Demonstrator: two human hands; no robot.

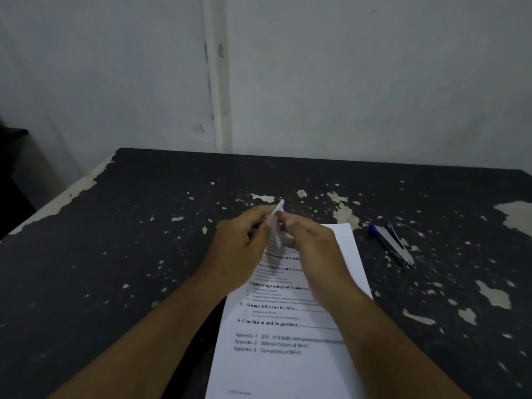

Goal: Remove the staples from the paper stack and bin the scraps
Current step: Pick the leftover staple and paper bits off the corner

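A white printed paper stack (283, 352) lies lengthwise on the black table in front of me. Its top-left corner (278, 210) is lifted off the table. My left hand (240, 246) pinches that corner from the left. My right hand (312, 246) pinches the same corner from the right, fingertips meeting the left hand's. The staple itself is hidden behind my fingers. A staple remover or small stapler with a purple end (391, 244) lies on the table to the right of the stack, untouched.
The black table (121, 254) has flaking paint with pale patches. Its far edge meets a white wall (345, 82) with a vertical conduit (218, 82). The left table edge drops to a dark area. No bin is in view.
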